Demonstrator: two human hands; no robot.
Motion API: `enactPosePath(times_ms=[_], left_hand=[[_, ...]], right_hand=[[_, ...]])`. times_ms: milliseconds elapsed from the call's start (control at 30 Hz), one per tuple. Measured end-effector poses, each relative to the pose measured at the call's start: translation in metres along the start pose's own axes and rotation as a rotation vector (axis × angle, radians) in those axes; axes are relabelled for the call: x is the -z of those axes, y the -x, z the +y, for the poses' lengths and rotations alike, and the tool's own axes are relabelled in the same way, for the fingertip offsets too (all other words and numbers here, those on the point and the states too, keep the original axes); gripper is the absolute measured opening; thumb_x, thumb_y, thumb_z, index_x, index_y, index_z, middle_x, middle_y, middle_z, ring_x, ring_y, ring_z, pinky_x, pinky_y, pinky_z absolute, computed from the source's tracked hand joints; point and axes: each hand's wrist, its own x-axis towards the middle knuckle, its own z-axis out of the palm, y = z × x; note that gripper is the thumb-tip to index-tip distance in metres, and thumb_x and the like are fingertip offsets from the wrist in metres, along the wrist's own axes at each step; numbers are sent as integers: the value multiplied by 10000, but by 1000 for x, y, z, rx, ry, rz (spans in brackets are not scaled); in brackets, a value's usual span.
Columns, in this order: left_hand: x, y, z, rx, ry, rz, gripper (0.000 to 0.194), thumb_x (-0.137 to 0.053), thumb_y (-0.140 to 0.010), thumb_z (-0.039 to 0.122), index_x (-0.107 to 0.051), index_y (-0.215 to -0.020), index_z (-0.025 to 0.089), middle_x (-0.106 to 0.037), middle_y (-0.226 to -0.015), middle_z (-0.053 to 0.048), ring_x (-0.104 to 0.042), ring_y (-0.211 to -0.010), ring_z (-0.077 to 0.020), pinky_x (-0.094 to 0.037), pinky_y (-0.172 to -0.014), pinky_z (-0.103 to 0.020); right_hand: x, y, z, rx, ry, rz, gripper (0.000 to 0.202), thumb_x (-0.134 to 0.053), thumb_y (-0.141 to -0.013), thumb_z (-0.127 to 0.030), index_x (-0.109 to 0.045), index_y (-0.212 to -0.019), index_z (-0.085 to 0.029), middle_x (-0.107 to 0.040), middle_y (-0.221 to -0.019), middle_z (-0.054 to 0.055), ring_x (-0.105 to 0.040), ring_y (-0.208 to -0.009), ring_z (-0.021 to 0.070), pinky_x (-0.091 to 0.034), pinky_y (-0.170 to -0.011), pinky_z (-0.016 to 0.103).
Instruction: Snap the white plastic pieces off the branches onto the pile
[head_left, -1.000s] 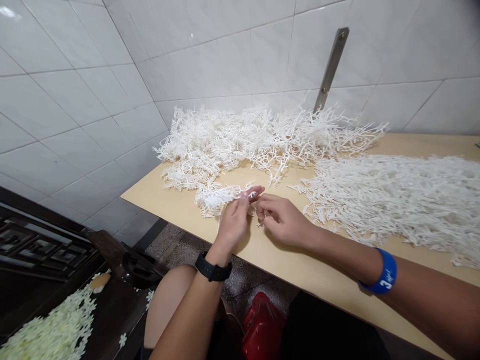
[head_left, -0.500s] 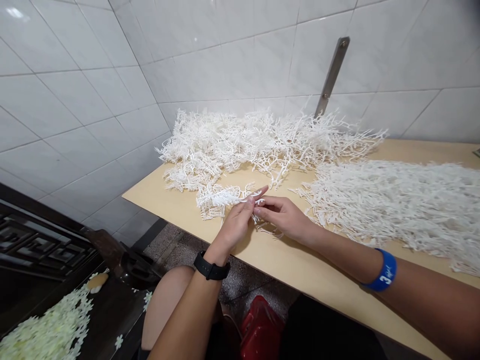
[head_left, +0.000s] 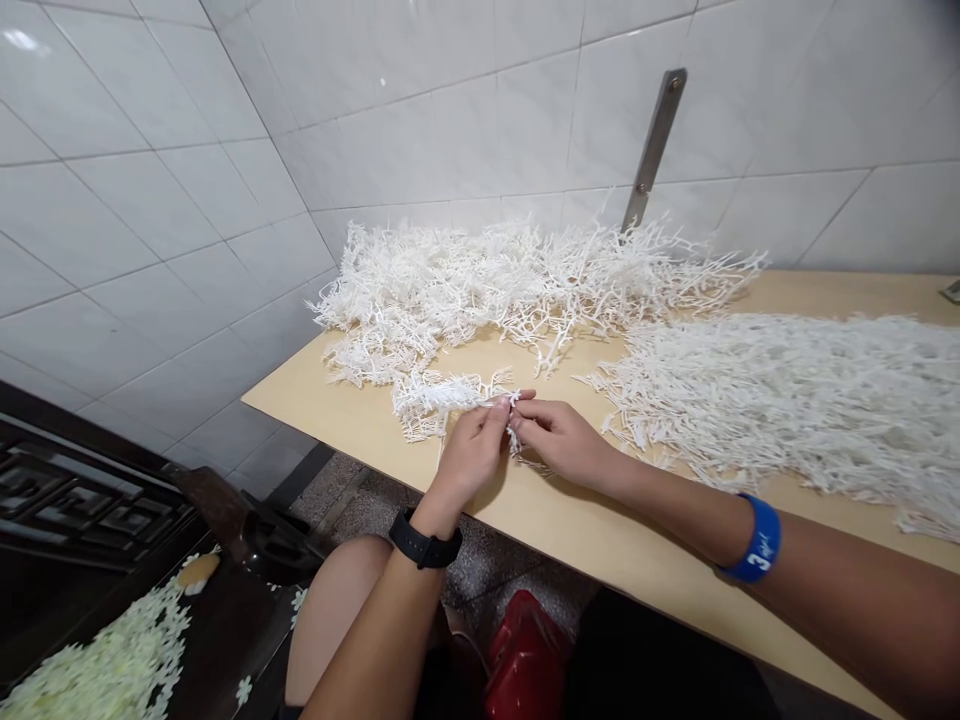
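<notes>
Over the front part of the board my two hands meet, fingertips close together. My left hand (head_left: 472, 450) pinches a thin white branched plastic sprig (head_left: 514, 397) between thumb and fingers. The fingers of my right hand (head_left: 561, 437) are closed on the same sprig, and part of it hangs below them. How the fingers grip it is partly hidden. Just left of my left hand lies a small bunch of white sprigs (head_left: 427, 402). A few more sprigs show beneath my right hand.
A tangled heap of white branched stems (head_left: 480, 280) lies along the tiled wall (head_left: 450, 130). Flatter rows of white sprigs (head_left: 787, 400) cover the tan board's (head_left: 292, 400) right side. Pale flower pieces (head_left: 112, 650) lie on a dark wooden seat (head_left: 217, 640) at lower left. A red stool (head_left: 525, 650) stands below.
My fingers have shifted slightly on the sprig; my left index finger is less extended and the right fingers are drawn in closer. The view has moved a little. The heaps look unchanged.
</notes>
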Motion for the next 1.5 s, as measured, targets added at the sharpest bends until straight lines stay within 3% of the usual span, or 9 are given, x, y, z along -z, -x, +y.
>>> enactPosePath(times_ms=[100,267,500,700,800,900,967,1300,1500], left_hand=[[0,0,-2,-38,45,-45,465,-456,-969,488,-711,-1182,163,-680,-1262,-119,-614,-1183,-265,-422,-1065,-387],[1,1,-4,0,153,-112,497,-474,-964,507,-621,-1322,195,-576,-1407,-117,-545,-1294,-271,-370,-1133,-412],[6,3,1,12,158,-162,518,-446,-957,559,-612,-1333,244,-561,-1426,-89,-521,-1320,-290,-394,-1119,-437],[6,2,3,-17,153,-162,464,-467,-954,522,-738,-1124,186,-676,-1274,-109,-582,-1239,-264,-395,-1100,-396],[5,2,1,16,107,-90,468,-463,-953,521,-752,-880,160,-760,-941,-100,-686,-916,-211,-494,-917,-348],[3,3,0,17,-42,8,563,-441,-954,538,-597,-552,176,-634,-560,-29,-611,-606,-149,-490,-718,-288],[2,3,0,-1,-97,28,601,-416,-965,533,-520,-485,186,-554,-471,-7,-575,-542,-135,-472,-677,-271],[-4,3,3,2,-88,69,597,-410,-966,521,-562,-489,196,-566,-437,-19,-544,-461,-146,-484,-652,-293],[0,-3,-1,100,180,322,440,-445,-960,453,-715,-833,130,-764,-790,-106,-705,-774,-219,-512,-811,-354]], right_hand=[[-2,1,2,65,17,26,264,-452,-913,-308,-616,-764,-165,-588,-726,22,-516,-698,157,-395,-658,293],[-1,1,2,118,-16,32,277,-475,-924,-330,-652,-803,-156,-610,-757,41,-534,-732,175,-418,-682,308],[0,3,5,99,-104,-21,332,-540,-917,-451,-609,-771,-161,-545,-707,12,-470,-660,141,-397,-614,282],[1,3,-1,67,-181,-44,330,-578,-890,-446,-563,-701,-176,-516,-631,-12,-453,-592,124,-379,-576,270],[2,3,-7,50,-181,-49,301,-560,-883,-363,-512,-641,-190,-494,-599,-24,-451,-563,116,-377,-557,263],[0,4,-9,15,-192,-40,229,-543,-838,-273,-518,-626,-191,-537,-602,-17,-497,-567,118,-407,-573,262],[-2,4,-9,-21,-225,-37,202,-518,-816,-236,-514,-619,-192,-577,-606,-10,-537,-566,122,-432,-585,267],[-2,3,-12,-108,-197,-80,257,-476,-841,-257,-530,-598,-191,-575,-548,-6,-538,-487,124,-428,-555,279],[2,12,-14,164,96,-60,267,-430,-844,-175,-500,-588,-204,-544,-594,14,-568,-676,180,-432,-714,330]])
